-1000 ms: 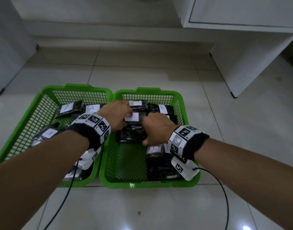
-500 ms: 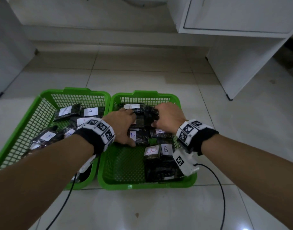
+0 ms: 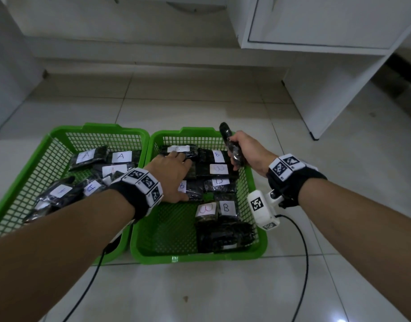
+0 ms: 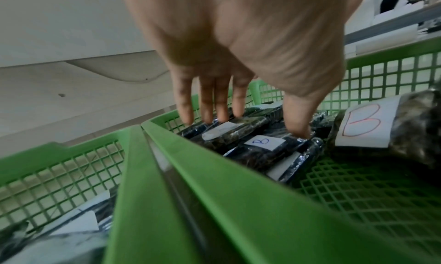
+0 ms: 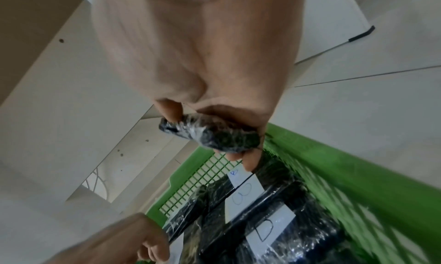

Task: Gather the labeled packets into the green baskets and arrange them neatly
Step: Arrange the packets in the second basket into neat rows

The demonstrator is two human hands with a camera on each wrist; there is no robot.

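Two green baskets sit side by side on the floor: the left basket [image 3: 60,140] holds dark packets with white A labels [image 3: 121,156], the right basket [image 3: 258,247] holds several packets labelled B [image 3: 226,208]. My right hand [image 3: 245,151] grips one dark packet [image 3: 231,145] upright above the right basket's far right corner; the same packet [image 5: 210,134] shows pinched between thumb and fingers. My left hand [image 3: 172,173] lies flat with straight fingers [image 4: 207,106] on the packets [image 4: 260,147] at the back left of the right basket.
A white cabinet [image 3: 327,66] stands to the back right and a white unit [image 3: 6,73] to the far left. Black cables [image 3: 302,263] trail from both wrists across the tiled floor [image 3: 200,293]. The front left of the right basket shows bare mesh [image 3: 172,228].
My right hand has lifted a dark packet out of the right basket and moved it up and right. My left hand slid further back over the packets.
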